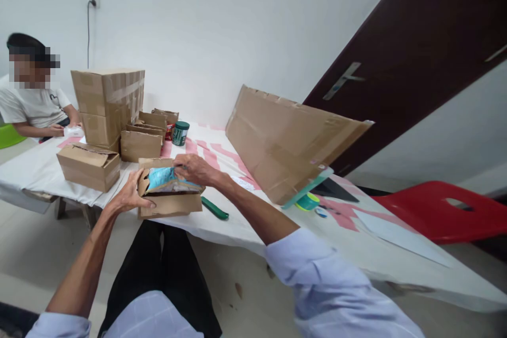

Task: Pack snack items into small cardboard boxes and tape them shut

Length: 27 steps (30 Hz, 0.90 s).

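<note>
A small open cardboard box (170, 205) sits at the near edge of the table (237, 232). A blue and silver packet (166, 178) sticks out of its top. My left hand (130, 195) grips the box's left side, fingers wrapped round the flap. My right hand (196, 169) is closed on the packet's upper right edge, over the box opening.
Stacked and loose cardboard boxes (109, 103) stand at the back left, with a green tin (180, 133). A green-handled tool (214, 208) lies right of the box. A large flattened carton (285, 142) leans to the right, a tape roll (307, 202) under it. Another person (34, 100) sits far left. A red chair (443, 211) stands right.
</note>
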{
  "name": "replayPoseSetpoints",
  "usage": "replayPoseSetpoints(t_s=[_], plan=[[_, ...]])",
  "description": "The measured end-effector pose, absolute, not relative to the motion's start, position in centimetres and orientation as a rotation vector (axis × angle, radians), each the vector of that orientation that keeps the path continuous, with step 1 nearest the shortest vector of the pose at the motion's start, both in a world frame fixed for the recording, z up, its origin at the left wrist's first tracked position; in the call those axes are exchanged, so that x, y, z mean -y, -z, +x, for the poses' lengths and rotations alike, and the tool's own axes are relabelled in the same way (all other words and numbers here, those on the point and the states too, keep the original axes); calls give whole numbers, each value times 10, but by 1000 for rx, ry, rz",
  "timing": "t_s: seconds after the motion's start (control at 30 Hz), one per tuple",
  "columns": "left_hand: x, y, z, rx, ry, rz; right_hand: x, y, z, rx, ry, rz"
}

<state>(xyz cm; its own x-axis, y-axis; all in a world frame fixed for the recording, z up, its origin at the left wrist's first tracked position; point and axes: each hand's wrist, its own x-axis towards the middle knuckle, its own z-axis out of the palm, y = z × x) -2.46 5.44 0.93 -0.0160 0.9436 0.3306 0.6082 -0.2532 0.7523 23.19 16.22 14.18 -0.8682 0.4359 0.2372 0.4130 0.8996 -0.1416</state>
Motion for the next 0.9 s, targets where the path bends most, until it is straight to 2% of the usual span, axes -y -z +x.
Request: replayPoseSetpoints(t_s=[0.1,0.27,0.43,0.57,0.63,0.73,0.9], plan=[[-69,-22,-30,-1618,-1190,1849,-169,-170,248,2646,-238,-621],[-54,-80,-17,-1501,-1356,2022,-164,-198,263,2515,-767,-497],[-27,-132,16,-1201,-1323,1863,-149,-199,271,2446,-1198,-445],[-22,-146,25,-1296,-1630,1543,-136,-184,284,2038,-1563,-280],[-23,-151,26,-1325,-1827,1454,-131,-175,285,1924,-1606,-189],[-28,-162,29,-1282,-1960,1347,-131,-166,277,1766,-1504,-194],[-42,-170,23,-1244,-1805,1254,-157,-154,255,1517,-1524,-385]])
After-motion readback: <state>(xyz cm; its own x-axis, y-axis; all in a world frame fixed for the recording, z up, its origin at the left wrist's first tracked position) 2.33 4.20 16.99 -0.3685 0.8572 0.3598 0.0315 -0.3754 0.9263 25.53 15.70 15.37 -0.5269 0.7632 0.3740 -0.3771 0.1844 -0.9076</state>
